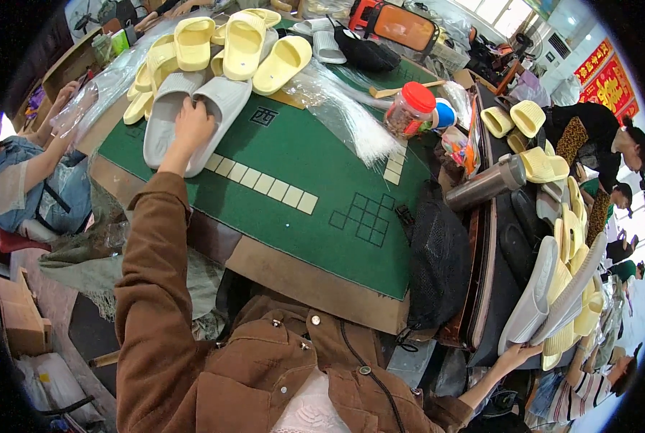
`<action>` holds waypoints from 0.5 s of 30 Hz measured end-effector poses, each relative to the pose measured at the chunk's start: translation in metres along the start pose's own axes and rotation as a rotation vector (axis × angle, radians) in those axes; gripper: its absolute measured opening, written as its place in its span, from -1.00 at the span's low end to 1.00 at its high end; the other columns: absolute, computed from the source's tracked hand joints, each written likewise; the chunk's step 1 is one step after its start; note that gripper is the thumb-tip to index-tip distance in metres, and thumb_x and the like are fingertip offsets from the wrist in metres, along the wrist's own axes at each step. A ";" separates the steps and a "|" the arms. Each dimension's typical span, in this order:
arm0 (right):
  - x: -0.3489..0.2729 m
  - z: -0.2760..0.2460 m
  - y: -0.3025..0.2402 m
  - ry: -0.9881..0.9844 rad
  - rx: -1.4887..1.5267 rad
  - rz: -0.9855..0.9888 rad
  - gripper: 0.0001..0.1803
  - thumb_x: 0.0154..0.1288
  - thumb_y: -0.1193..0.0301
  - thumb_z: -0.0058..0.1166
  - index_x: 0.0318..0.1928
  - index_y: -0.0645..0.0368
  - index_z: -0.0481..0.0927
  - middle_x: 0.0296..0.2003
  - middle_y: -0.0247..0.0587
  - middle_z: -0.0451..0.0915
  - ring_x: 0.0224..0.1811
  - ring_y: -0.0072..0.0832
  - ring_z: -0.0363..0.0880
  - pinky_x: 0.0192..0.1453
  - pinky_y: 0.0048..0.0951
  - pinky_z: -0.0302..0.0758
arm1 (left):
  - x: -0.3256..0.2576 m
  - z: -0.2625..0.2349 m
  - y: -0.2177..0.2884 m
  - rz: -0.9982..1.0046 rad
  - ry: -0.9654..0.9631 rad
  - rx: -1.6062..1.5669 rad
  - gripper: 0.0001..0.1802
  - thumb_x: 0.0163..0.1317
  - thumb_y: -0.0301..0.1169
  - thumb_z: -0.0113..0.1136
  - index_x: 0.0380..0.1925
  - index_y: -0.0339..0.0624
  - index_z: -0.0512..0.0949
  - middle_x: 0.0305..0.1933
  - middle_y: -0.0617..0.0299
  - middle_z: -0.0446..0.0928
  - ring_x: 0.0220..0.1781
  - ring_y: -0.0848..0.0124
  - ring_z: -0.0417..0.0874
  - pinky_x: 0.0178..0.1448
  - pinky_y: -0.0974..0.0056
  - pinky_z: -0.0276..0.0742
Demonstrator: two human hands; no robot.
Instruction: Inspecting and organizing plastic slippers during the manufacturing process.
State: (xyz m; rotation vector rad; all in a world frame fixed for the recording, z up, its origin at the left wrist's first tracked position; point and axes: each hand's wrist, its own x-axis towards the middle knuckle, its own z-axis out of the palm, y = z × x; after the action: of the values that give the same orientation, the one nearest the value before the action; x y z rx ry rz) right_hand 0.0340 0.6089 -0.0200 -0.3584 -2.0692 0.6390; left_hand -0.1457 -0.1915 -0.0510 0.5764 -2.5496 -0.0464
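At the far left of the green felt-topped desk [315, 187], the left hand [191, 124] lies palm-down on a pair of pale grey foam slippers [182, 119], fingers [190, 105] spread flat across both; whether they grip an edge cannot be told. Pale yellow foam slippers [244, 45] are piled just beyond. Low on the right, off the desk, the right hand [519, 353] props a leaning stack of grey and yellow slippers [562, 292], fingers open against its underside. That stack looks likely to slide, since it rests tilted on an open hand. Clear plastic bags [348, 115] near the grey pair could snag.
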 end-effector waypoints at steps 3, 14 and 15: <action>-0.001 0.000 -0.005 -0.004 0.018 0.013 -0.41 0.35 0.43 -0.10 0.31 0.33 0.05 0.26 0.17 0.16 0.26 -0.08 0.21 0.35 -0.21 0.13 | 0.029 0.013 -0.009 -0.024 -0.095 -0.032 -0.54 0.10 -0.28 0.03 -0.06 -0.38 0.45 0.25 -0.39 0.18 0.20 -0.20 0.35 0.27 -0.09 0.29; -0.002 -0.011 -0.027 0.165 0.035 -0.123 -0.47 0.43 0.22 -0.16 0.25 0.26 0.13 0.15 -0.06 0.19 0.24 -0.24 0.13 0.34 -0.22 0.03 | -0.009 -0.042 0.007 0.039 -0.219 -0.043 -0.49 0.11 -0.25 0.11 0.10 -0.12 0.46 0.22 -0.35 0.26 0.16 -0.19 0.40 0.24 -0.02 0.35; 0.000 -0.012 -0.044 0.167 0.023 -0.116 -0.47 0.43 0.22 -0.16 0.25 0.26 0.13 0.15 -0.06 0.19 0.24 -0.24 0.13 0.34 -0.22 0.03 | -0.022 -0.059 0.018 0.049 -0.236 -0.068 -0.52 0.14 -0.26 0.12 0.09 -0.14 0.47 0.20 -0.29 0.31 0.17 -0.13 0.42 0.24 0.01 0.36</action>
State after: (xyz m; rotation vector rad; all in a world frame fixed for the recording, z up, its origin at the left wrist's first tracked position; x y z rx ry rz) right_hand 0.0437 0.5761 0.0103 -0.2673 -1.9062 0.5443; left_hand -0.1067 -0.1617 -0.0079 0.5081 -2.7772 -0.1934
